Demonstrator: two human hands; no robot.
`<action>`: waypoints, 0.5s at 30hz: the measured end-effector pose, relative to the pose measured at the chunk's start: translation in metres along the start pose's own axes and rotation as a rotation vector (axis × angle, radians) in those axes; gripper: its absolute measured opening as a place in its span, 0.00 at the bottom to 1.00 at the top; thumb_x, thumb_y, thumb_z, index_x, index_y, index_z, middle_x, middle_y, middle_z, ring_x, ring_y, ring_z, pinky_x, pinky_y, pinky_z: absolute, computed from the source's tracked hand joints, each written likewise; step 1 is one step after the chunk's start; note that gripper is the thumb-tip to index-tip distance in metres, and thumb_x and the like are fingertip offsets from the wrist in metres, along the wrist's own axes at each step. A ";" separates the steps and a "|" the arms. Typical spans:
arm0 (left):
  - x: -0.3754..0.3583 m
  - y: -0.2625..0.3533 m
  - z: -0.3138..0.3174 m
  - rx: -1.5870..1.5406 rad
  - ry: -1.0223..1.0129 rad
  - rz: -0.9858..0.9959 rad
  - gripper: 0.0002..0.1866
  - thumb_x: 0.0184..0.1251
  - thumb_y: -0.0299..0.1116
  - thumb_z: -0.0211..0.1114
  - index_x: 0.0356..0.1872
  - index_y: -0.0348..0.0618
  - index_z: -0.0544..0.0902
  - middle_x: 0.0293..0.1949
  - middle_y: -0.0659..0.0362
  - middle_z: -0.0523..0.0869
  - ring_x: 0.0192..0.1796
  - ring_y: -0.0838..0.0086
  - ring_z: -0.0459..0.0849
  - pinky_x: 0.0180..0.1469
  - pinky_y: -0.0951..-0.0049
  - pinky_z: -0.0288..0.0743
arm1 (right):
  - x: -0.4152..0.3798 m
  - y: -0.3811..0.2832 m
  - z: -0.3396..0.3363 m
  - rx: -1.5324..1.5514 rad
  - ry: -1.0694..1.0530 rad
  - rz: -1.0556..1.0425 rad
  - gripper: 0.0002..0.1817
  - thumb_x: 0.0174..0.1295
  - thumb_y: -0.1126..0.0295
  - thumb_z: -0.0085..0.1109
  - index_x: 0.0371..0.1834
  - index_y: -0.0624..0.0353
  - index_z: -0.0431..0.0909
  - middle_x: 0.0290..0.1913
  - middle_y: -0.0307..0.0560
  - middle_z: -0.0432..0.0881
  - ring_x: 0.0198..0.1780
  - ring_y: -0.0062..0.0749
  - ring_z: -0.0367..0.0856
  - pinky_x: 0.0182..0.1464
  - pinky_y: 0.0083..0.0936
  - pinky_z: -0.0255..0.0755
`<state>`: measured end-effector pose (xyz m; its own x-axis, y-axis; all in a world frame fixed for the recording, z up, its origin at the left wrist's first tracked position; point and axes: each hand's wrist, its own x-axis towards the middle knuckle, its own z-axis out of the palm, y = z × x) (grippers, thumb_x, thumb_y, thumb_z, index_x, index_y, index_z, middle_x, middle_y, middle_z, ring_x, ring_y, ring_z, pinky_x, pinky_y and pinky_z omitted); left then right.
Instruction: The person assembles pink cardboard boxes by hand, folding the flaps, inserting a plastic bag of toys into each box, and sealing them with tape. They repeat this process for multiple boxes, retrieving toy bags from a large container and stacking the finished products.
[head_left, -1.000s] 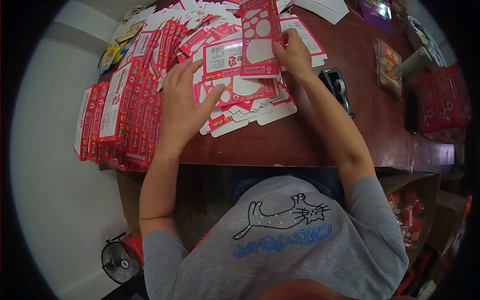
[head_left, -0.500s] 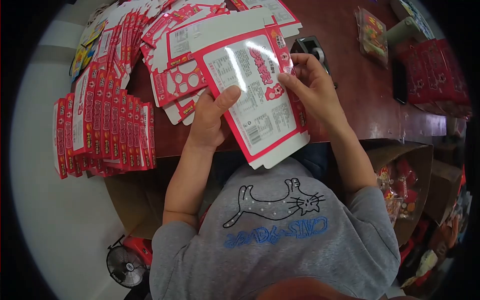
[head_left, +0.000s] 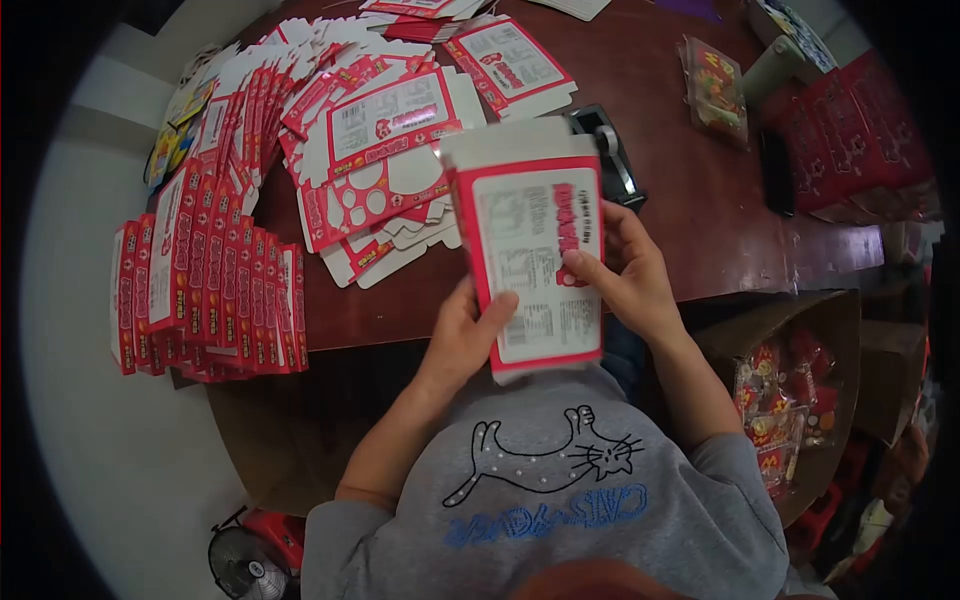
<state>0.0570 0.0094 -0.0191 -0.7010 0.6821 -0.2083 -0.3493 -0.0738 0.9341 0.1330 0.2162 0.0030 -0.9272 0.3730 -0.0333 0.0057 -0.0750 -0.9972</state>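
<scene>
My left hand (head_left: 470,332) and my right hand (head_left: 632,275) hold a red-and-white printed carton (head_left: 535,260) between them, just in front of my shirt. The left thumb presses on the printed face near its lower left edge. On the right edge lies my other thumb, with the fingers behind the carton. A pale flap (head_left: 520,143) stands out at its far end. Beyond it, more flat cartons (head_left: 392,120) lie in a loose, overlapping pile, one with round cut-outs (head_left: 375,190).
Folded cartons (head_left: 205,290) stand in tight rows along the table's left edge. A black tape dispenser (head_left: 610,150) sits behind my right hand. Farther right are a clear candy pack (head_left: 715,90), a dark phone-like object (head_left: 777,172) and a red bag (head_left: 860,140). A cardboard box (head_left: 830,400) holds wrapped packs below.
Both hands have brought the carton lower and closer to my body, and it now points straighter ahead. Its near-end flap no longer shows. The camera view has shifted slightly.
</scene>
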 end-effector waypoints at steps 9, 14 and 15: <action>-0.012 -0.019 -0.026 0.155 -0.033 0.189 0.30 0.81 0.44 0.58 0.73 0.35 0.63 0.63 0.50 0.79 0.60 0.73 0.81 0.62 0.70 0.77 | 0.021 0.005 -0.014 0.000 -0.139 0.058 0.24 0.71 0.64 0.66 0.67 0.59 0.73 0.54 0.46 0.83 0.54 0.24 0.83 0.54 0.26 0.81; 0.029 0.019 -0.039 0.361 -0.026 0.345 0.33 0.80 0.42 0.61 0.76 0.40 0.59 0.59 0.51 0.80 0.56 0.74 0.84 0.57 0.72 0.80 | 0.025 0.010 -0.014 0.027 -0.258 0.077 0.20 0.73 0.65 0.63 0.64 0.59 0.75 0.54 0.45 0.83 0.55 0.24 0.83 0.54 0.27 0.82; 0.032 0.020 -0.046 0.342 -0.084 0.294 0.30 0.79 0.39 0.62 0.74 0.41 0.62 0.57 0.52 0.81 0.54 0.75 0.85 0.56 0.73 0.80 | 0.026 0.015 -0.017 -0.025 -0.271 0.015 0.20 0.73 0.65 0.63 0.64 0.59 0.75 0.54 0.45 0.84 0.56 0.25 0.83 0.55 0.27 0.81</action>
<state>-0.0012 -0.0036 -0.0207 -0.6815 0.7261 0.0911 0.0925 -0.0380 0.9950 0.1154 0.2409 -0.0137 -0.9933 0.1109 -0.0322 0.0263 -0.0545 -0.9982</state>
